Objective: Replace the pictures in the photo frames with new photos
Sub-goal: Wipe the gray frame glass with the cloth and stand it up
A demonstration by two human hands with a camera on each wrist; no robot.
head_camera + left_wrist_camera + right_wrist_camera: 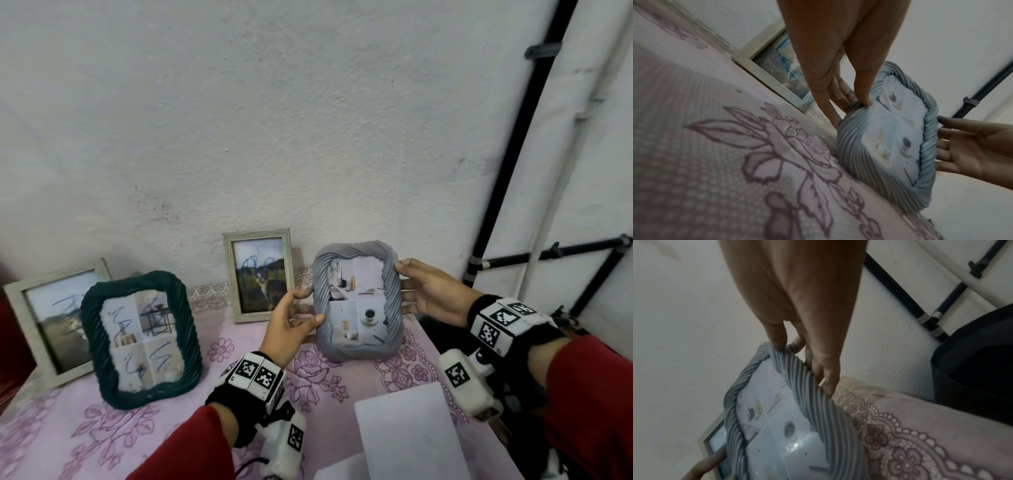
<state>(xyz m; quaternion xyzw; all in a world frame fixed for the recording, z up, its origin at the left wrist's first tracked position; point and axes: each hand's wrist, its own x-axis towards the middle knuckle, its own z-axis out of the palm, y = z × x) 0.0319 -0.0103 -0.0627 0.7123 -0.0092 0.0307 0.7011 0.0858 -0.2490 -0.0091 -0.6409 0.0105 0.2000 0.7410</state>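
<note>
A grey twisted-rope photo frame (356,350) stands upright on the pink cloth, with a clean four-panel photo in it. My left hand (308,310) pinches its left rim, thumb in front and fingers behind. My right hand (406,286) holds the upper right rim the same way. The left wrist view shows the left thumb (865,91) on the grey frame (851,146), and the right hand (966,142) beyond it. In the right wrist view my right hand (803,356) clasps the grey frame (818,402).
A dark green rope frame (102,342) and two pale wooden frames (258,238) (20,308) stand to the left, their pictures scribbled with blue pen. White sheets (407,435) lie at the front right. Black pipes (507,192) run down the right wall.
</note>
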